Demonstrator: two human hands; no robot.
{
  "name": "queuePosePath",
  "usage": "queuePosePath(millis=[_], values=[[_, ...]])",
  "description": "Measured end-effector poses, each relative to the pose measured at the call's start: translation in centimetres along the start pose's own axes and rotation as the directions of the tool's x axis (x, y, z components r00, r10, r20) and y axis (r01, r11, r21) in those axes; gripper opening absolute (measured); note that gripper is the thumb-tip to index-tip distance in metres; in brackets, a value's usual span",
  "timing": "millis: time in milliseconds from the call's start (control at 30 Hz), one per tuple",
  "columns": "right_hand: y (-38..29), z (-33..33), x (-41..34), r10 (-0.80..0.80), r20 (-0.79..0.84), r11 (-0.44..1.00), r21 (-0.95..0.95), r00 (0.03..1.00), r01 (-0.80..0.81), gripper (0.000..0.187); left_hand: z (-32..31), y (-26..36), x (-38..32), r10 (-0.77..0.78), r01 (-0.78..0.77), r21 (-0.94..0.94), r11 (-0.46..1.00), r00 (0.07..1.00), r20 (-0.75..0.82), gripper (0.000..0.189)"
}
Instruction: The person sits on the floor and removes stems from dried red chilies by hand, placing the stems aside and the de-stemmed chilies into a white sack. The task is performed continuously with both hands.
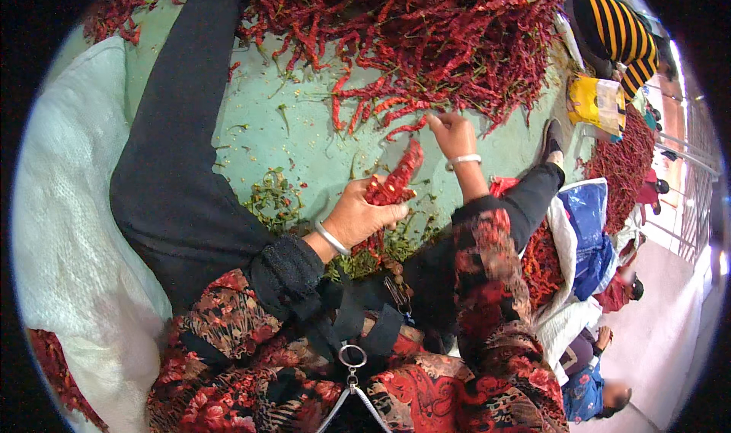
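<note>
My left hand (368,213) is closed around a bundle of dried red chili peppers (400,176), their cut ends towards my thumb. To its upper right, my right hand (454,133) pinches the end of a single red chili pepper (408,129) at the near edge of a large heap of dried red chilies (411,39). Several loose chilies lie on the pale green floor (274,113) by the heap. Green stems and leafy scraps (274,199) lie beyond and beneath my left hand. Each wrist wears a pale bangle.
My legs in dark trousers (177,119) spread to either side. A white woven sack (74,176) stands at the left. On the right are an opened sack of chilies (539,267), a blue bag (585,233) and a yellow bag (597,104) beside a person in stripes (617,33). Several other people sit farther off.
</note>
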State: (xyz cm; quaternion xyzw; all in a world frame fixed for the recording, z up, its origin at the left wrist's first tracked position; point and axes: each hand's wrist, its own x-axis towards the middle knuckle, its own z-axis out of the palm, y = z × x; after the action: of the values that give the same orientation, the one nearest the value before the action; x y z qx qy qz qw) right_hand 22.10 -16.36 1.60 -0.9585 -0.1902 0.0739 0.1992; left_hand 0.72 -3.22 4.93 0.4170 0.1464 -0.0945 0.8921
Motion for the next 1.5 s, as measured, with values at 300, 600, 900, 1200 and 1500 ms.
queuePosePath(millis=[300, 600, 900, 1200, 1500], values=[[-2.5, -1.6, -2.8, 0.234, 0.513, 0.513, 0.657, 0.826, -0.553, 0.016, -0.4, 0.1, 0.4, 0.155, -0.118, 0.146, 0.982, 0.949, -0.273, 0.018], [-6.4, -3.2, -13.6, 0.03, 0.416, 0.416, 0.822, 0.909, -0.39, 0.007, 0.0, 0.8, -1.1, 0.441, -0.443, 0.764, 0.47, 0.867, 0.231, 0.029], [3.1, -2.4, -7.3, -0.029, 0.214, 1.0, -0.001, 0.976, 0.03, 0.03, 0.0, -0.8, -0.5, 0.03, -0.029, -0.08, 0.996, 0.999, 0.012, 0.037], [3.1, -1.2, -4.0, -0.015, 0.1, 0.999, 0.036, 0.995, 0.012, 0.01, -0.9, -1.0, 1.2, -0.127, 0.066, -0.349, 0.935, 0.98, -0.155, 0.02], [-6.3, -2.8, -13.0, -0.229, 0.524, 0.863, 0.499, 0.82, -0.077, 0.013, -1.4, -0.4, -0.9, 0.029, -0.091, -0.291, 0.952, 0.977, -0.212, 0.015]])
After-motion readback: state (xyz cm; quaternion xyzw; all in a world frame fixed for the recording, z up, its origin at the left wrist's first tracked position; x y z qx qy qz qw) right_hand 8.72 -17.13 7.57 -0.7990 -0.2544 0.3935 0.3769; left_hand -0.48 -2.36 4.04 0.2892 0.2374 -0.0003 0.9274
